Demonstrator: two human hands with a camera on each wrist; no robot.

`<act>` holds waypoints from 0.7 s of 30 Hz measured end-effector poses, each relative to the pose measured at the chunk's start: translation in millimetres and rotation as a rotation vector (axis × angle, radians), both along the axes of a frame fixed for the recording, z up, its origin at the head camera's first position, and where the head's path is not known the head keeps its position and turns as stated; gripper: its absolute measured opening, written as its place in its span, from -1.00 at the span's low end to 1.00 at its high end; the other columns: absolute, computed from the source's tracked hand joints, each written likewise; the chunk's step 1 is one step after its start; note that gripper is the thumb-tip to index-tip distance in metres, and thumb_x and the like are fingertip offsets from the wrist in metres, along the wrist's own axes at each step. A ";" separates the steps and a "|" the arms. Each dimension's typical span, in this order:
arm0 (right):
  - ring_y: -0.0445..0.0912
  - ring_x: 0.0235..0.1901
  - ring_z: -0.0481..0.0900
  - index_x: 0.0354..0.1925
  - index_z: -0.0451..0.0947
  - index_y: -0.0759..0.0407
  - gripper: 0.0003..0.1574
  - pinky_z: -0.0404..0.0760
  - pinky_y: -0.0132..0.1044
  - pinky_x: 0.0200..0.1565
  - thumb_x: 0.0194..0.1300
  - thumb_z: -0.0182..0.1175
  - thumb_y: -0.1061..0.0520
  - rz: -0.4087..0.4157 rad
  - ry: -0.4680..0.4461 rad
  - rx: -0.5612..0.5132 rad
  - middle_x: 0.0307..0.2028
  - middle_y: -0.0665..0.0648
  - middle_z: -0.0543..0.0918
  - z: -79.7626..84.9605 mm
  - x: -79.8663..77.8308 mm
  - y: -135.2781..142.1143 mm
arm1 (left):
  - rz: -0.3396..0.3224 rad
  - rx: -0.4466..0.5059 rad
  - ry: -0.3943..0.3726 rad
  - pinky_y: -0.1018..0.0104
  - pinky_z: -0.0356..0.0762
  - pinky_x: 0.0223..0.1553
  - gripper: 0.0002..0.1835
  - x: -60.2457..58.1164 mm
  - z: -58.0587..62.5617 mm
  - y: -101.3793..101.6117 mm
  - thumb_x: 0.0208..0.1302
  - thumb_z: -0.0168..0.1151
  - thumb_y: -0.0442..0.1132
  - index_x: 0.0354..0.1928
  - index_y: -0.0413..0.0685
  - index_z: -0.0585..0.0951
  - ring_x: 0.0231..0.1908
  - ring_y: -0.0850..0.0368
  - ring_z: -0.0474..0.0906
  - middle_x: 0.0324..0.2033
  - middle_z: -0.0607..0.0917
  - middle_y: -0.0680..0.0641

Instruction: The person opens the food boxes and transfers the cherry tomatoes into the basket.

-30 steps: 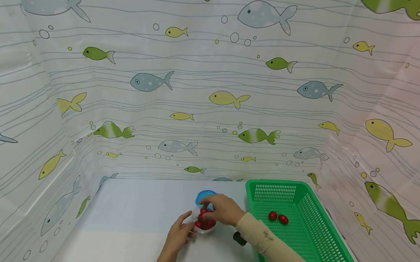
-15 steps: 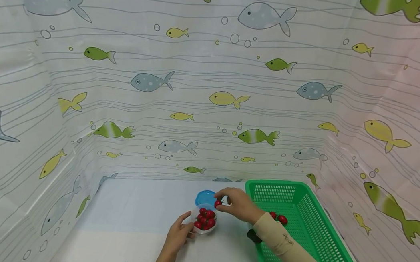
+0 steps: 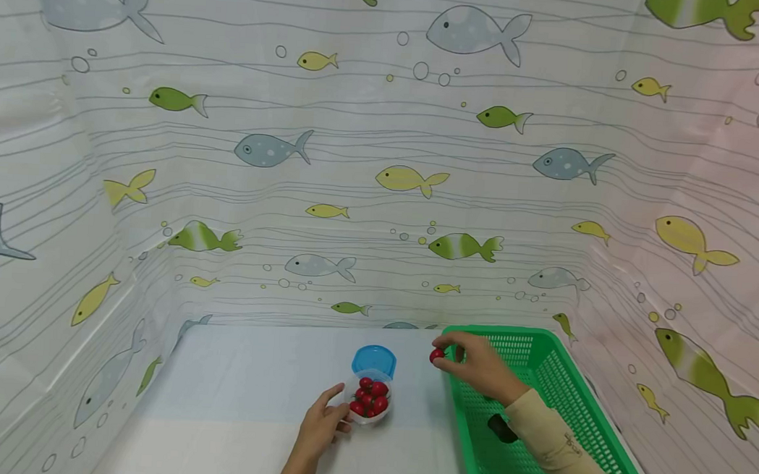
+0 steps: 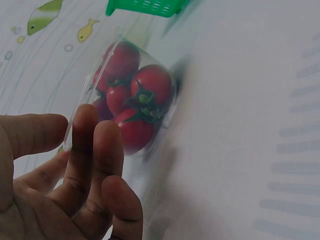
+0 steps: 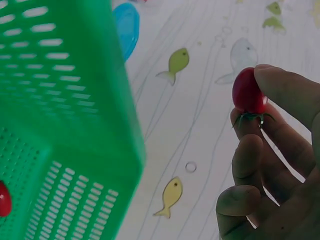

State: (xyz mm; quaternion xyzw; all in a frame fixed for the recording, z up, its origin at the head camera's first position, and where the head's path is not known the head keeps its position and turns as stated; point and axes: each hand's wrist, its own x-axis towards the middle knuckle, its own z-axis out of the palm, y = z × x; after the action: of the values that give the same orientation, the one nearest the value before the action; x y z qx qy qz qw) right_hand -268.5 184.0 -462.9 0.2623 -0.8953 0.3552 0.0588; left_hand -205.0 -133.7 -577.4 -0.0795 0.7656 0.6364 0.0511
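Note:
My right hand (image 3: 479, 366) pinches a cherry tomato (image 5: 248, 91) between thumb and fingers, with its green stem end downward in the right wrist view. It is just left of the green basket's rim, the forearm over the basket (image 3: 545, 345). My left hand (image 3: 321, 425) is at the left side of a clear plastic container (image 4: 162, 117), thumb and loosely bent fingertips right at its rim. Several cherry tomatoes (image 4: 152, 85) with green stems lie in the container. Its blue lid (image 3: 373, 361) lies open behind it.
Another cherry tomato (image 5: 4, 199) lies in the basket; in the head view my right hand and sleeve hide that part. A white table surface (image 3: 234, 373) extends left of the container. Fish-patterned sheeting (image 3: 330, 190) stands at the back and both sides.
My right hand has lifted a cherry tomato out of the container and moved right with it to the basket's left rim. The left hand and container have stayed in place.

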 end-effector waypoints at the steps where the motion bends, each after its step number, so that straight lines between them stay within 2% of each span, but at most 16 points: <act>1: -0.12 -0.35 0.49 0.02 0.67 -0.10 -0.68 0.50 -0.29 -0.39 0.30 0.41 0.01 -0.007 0.003 -0.005 -0.13 -0.13 0.70 -0.8 0.3 4.7 | 0.002 -0.007 -0.005 0.24 0.45 -0.41 -0.38 0.1 0.0 -0.1 0.45 0.13 -0.18 0.47 -0.21 0.30 -0.39 0.10 0.67 -0.38 0.73 -0.01; 3: -0.13 -0.38 0.50 0.03 0.67 -0.05 -0.68 0.50 -0.29 -0.43 0.31 0.41 0.01 -0.024 0.007 -0.008 -0.14 -0.12 0.71 -3.0 1.1 13.4 | 0.008 -0.021 -0.016 0.23 0.46 -0.39 -0.39 0.4 -0.5 -0.4 0.45 0.14 -0.17 0.47 -0.19 0.31 -0.38 0.12 0.66 -0.38 0.73 0.01; 7: -0.11 -0.58 0.51 0.04 0.67 -0.03 -0.67 0.52 -0.26 -0.58 0.33 0.38 -0.02 -0.044 -0.067 -0.024 -0.14 -0.09 0.71 -7.8 3.7 28.3 | 0.015 -0.027 -0.024 0.22 0.46 -0.39 -0.39 0.6 -0.6 -0.8 0.45 0.13 -0.17 0.47 -0.19 0.32 -0.38 0.12 0.67 -0.37 0.73 0.01; 11: -0.05 -0.70 0.53 -0.01 0.66 -0.08 -0.74 0.53 -0.24 -0.58 0.35 0.37 -0.02 -0.048 -0.104 -0.012 -0.14 -0.06 0.71 -15.7 5.3 41.4 | 0.018 -0.023 -0.020 0.23 0.45 -0.39 -0.39 0.4 -0.9 -0.4 0.45 0.13 -0.17 0.47 -0.19 0.32 -0.38 0.10 0.67 -0.37 0.73 0.00; 16: -0.18 -0.62 0.59 -0.07 0.66 -0.07 -0.81 0.52 -0.28 -0.48 0.36 0.36 0.02 -0.057 -0.104 0.032 -0.18 -0.05 0.72 -28.1 7.0 58.3 | 0.012 -0.014 -0.023 0.24 0.44 -0.40 -0.38 0.7 -1.1 0.1 0.45 0.14 -0.16 0.47 -0.18 0.31 -0.39 0.11 0.66 -0.37 0.73 -0.01; 21: -0.29 -0.49 0.55 -0.13 0.66 -0.05 -0.84 0.49 -0.31 -0.42 0.33 0.38 0.00 -0.089 -0.071 0.109 -0.23 -0.11 0.71 -41.6 6.6 76.9 | 0.009 -0.011 -0.020 0.22 0.45 -0.38 -0.38 -0.3 -0.8 -0.4 0.45 0.14 -0.16 0.48 -0.18 0.31 -0.39 0.11 0.66 -0.37 0.73 -0.01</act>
State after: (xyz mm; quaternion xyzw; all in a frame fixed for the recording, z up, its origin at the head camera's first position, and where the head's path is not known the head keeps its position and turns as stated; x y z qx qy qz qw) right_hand -261.9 260.9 -504.5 0.2123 -0.9256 0.3120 0.0285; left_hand -205.3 -134.0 -578.1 -0.0896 0.7680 0.6317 0.0555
